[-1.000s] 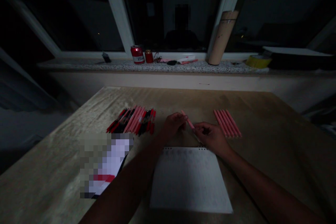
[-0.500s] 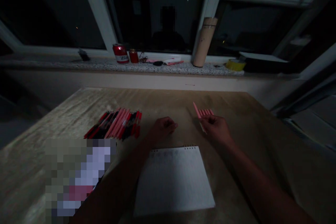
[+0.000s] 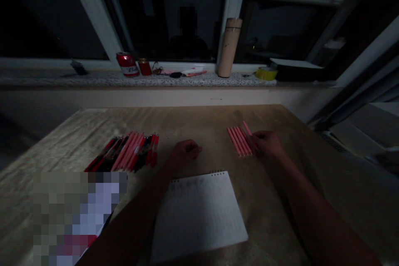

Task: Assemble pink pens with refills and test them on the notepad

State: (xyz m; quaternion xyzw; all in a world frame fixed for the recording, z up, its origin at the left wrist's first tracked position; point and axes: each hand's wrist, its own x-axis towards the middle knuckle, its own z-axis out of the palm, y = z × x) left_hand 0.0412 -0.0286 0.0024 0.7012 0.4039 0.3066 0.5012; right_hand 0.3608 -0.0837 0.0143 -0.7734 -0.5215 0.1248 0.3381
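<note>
A pink pen (image 3: pixel 247 128) is pinched in my right hand (image 3: pixel 267 143), tilted, its upper end pointing away from me. It is at the right end of a row of several pink pens (image 3: pixel 238 141) lying side by side on the table. My left hand (image 3: pixel 187 149) hovers or rests just beyond the notepad, which I cannot tell; its fingers are curled and nothing shows in them. A white spiral notepad (image 3: pixel 201 212) lies between my forearms. Left of my left hand lies a bundle of pink, red and black pens (image 3: pixel 127 149).
A blurred-out patch (image 3: pixel 90 216) covers something at the table's near left. Along the windowsill stand a red can (image 3: pixel 127 65), a small red jar (image 3: pixel 144 67), a tall tan cylinder (image 3: pixel 230 48), yellow tape (image 3: pixel 266 73) and a dark box (image 3: pixel 296 70).
My right hand has moved with the pink pen from the left side of the pink row to its right end. My left hand keeps its curled pose. The view has turned slightly right.
</note>
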